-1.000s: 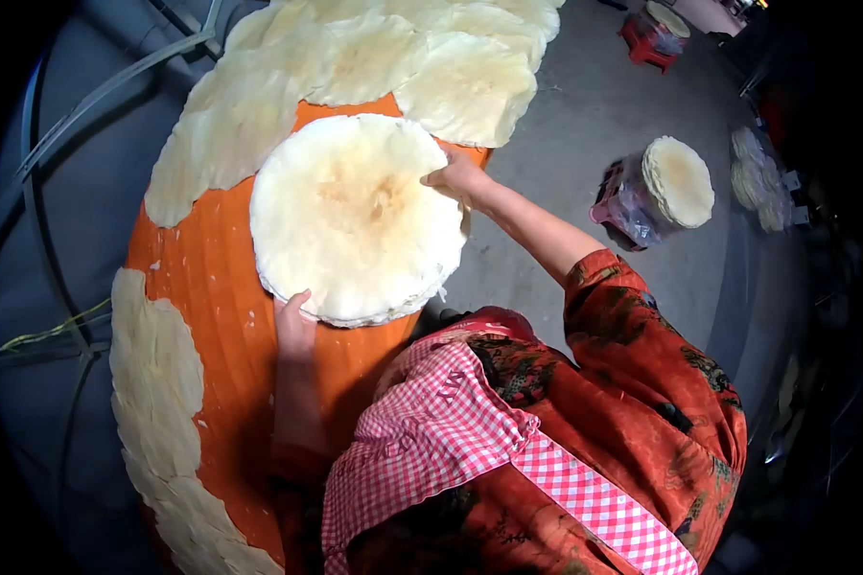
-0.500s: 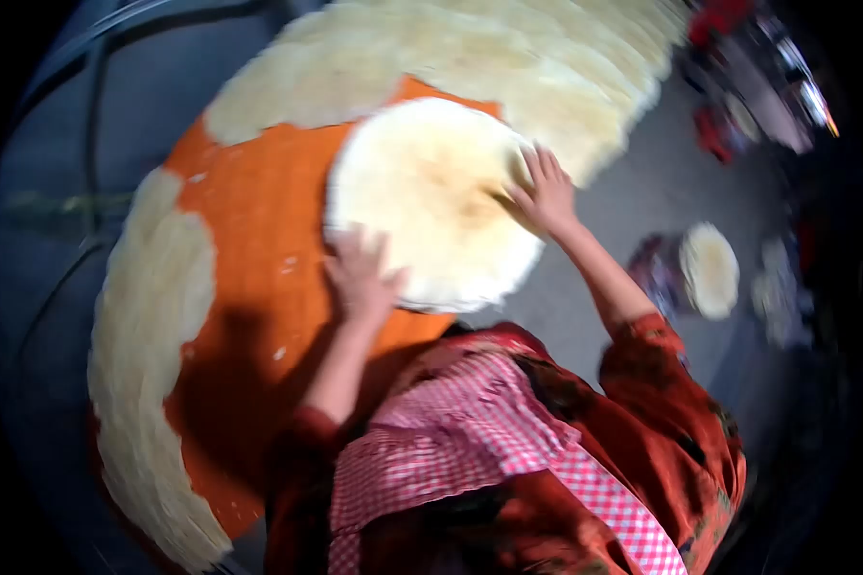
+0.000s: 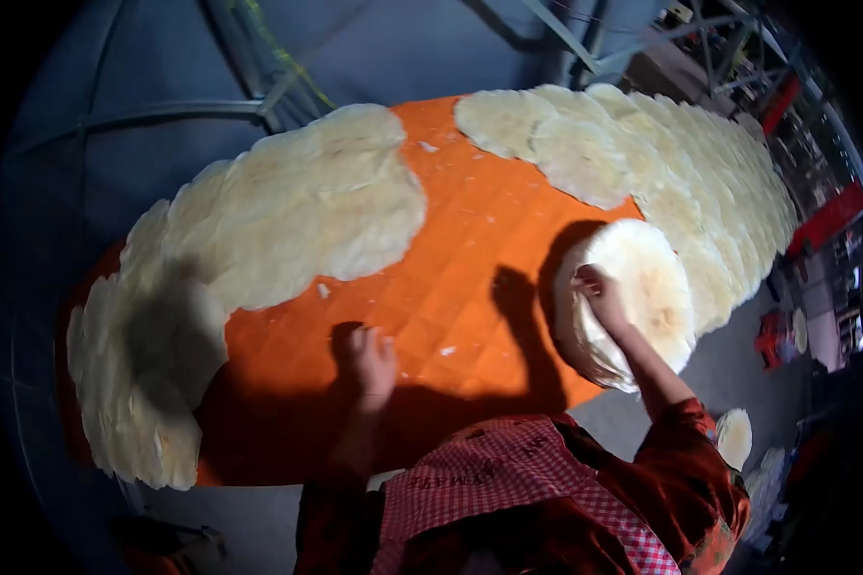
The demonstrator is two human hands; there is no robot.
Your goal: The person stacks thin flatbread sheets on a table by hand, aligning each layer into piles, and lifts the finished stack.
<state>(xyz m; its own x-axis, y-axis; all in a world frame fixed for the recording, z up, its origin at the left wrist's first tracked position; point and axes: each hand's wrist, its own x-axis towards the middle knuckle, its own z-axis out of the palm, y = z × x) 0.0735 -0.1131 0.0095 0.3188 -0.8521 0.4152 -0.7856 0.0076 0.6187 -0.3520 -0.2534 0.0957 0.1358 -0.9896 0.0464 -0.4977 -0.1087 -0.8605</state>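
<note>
Stack of flat rounds: I see the pale stack [image 3: 654, 297] at the right-hand end of the bare-orange stretch, its near side reaching the edge, where the grey floor [image 3: 614, 422] shows below.
Long axis: the rounds look circular, so I read no true long axis; from my view the outline is taller than wide, running away from my body.
Layers: the edges of the sheets show along the left and near sides of the stack, one above another.
Right hand: my right hand [image 3: 604, 295] is the nearer one, over the left part of the top round. Its fingers are bent inward; I cannot tell whether they pinch a sheet or only touch it.
Left hand: my left hand [image 3: 374, 364] is well apart, to the left of the stack and nearer my body. Its fingers are raised and loosely parted above the orange cover [image 3: 479, 278], and I see nothing held in them.
Way between: the stack lies to the right of my left hand and slightly farther from my body, with orange cover between.
Right-side rounds: overlapping rounds [image 3: 690, 182] lie just beyond and to the right of the stack.
Left-side rounds: another overlapping spread [image 3: 288, 211] lies beyond my left hand and curves round to its left.
</note>
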